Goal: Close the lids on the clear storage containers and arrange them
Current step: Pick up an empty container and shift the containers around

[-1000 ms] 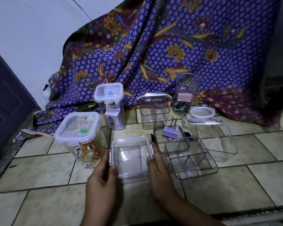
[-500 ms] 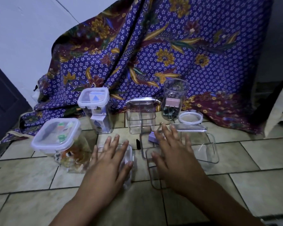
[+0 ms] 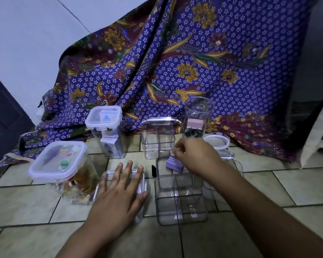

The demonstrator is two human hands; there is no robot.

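Pressing flat on a low square clear plastic container with a clear lid (image 3: 138, 185), the left hand (image 3: 119, 194) has its fingers (image 3: 128, 170) spread wide and straight, palm down, gripping nothing. Just past those fingertips a small black object (image 3: 153, 171) lies on the beige tiled floor (image 3: 268, 185); what it is cannot be told. To the left of that hand, close beside the little finger, stands a square clear tub with a white snap lid and colourful small items inside (image 3: 62, 166). Farther beyond the fingertips is a taller clear box with a white snap lid (image 3: 106, 127).

The right hand (image 3: 194, 155) is curled, its thumb and fingers pinched together on the thin wire handle of a lilac binder clip (image 3: 173, 164), which hangs just below the fingertips. Under that clip is a clear open container, partly hidden. Nearer the person, below the wrist, sits an open clear plastic box divided into four compartments (image 3: 181, 198). Just beyond the knuckles stand a clear rectangular container with a lid on top (image 3: 158, 138) and a tall round clear jar holding a pink binder clip (image 3: 196, 118). A round white-rimmed lid (image 3: 217, 143) lies to the right of the hand. A purple floral patterned cloth (image 3: 175, 62) hangs behind everything.
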